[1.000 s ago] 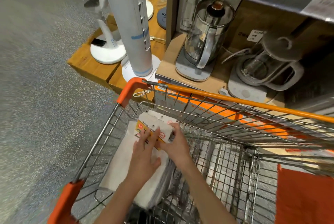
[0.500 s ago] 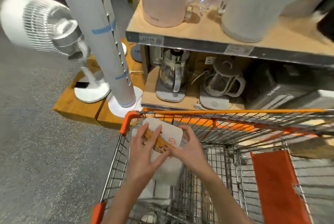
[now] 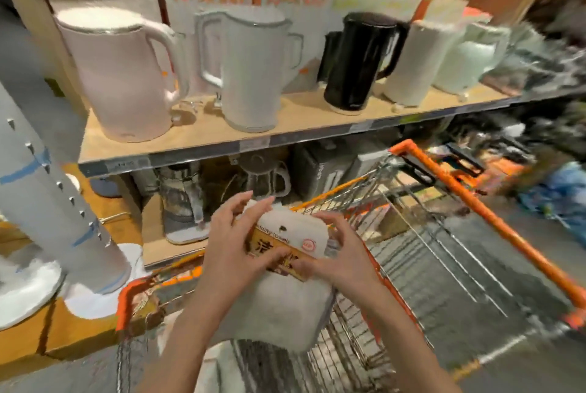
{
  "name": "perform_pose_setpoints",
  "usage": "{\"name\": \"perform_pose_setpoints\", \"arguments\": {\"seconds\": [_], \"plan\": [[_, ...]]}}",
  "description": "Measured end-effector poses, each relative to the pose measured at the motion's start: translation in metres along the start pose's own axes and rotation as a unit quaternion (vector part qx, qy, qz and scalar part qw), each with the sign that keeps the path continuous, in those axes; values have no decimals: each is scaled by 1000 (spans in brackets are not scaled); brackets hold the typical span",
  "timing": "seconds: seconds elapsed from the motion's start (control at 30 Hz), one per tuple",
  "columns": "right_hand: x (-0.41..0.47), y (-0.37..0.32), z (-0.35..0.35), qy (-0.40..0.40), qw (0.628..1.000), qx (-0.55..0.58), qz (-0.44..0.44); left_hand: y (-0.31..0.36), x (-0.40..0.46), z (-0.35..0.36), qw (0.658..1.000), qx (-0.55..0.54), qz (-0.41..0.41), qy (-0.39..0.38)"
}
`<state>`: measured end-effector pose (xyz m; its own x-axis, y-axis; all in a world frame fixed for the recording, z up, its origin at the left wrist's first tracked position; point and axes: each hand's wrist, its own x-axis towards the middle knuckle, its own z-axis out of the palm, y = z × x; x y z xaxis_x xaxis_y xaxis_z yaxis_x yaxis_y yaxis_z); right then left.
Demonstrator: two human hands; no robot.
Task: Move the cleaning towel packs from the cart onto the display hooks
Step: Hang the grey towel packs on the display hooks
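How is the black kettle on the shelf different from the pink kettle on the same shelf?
The black kettle is dark and glossy; the pink kettle is pale and matte. The black one looks slimmer and stands toward the right of the wooden shelf; the pink one looks wider and stands at the left end. Both stand upright, with the handle on the right side.

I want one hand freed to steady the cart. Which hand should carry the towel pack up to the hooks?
Probably the left hand: its fingers wrap the towel pack top and label. The right hand only pinches the label's edge. No hooks are visible.
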<state>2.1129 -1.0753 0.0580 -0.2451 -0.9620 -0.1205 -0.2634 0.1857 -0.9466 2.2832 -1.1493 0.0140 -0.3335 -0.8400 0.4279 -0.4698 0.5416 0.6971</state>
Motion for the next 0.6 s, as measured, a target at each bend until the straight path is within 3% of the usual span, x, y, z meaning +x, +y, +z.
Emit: {"name": "perform_pose_setpoints", "arguments": {"seconds": [0.23,0.33,0.6], "plan": [[-83,-19,-80,166,986,-9,12,89,15,37,975,-183,78,-97],[-126,-22,-110,237,971,-10,14,132,11,55,957,-226,118,-137],[-249,-30,-182,371,929,3,7,256,-31,90,919,-298,134,-221]]}}
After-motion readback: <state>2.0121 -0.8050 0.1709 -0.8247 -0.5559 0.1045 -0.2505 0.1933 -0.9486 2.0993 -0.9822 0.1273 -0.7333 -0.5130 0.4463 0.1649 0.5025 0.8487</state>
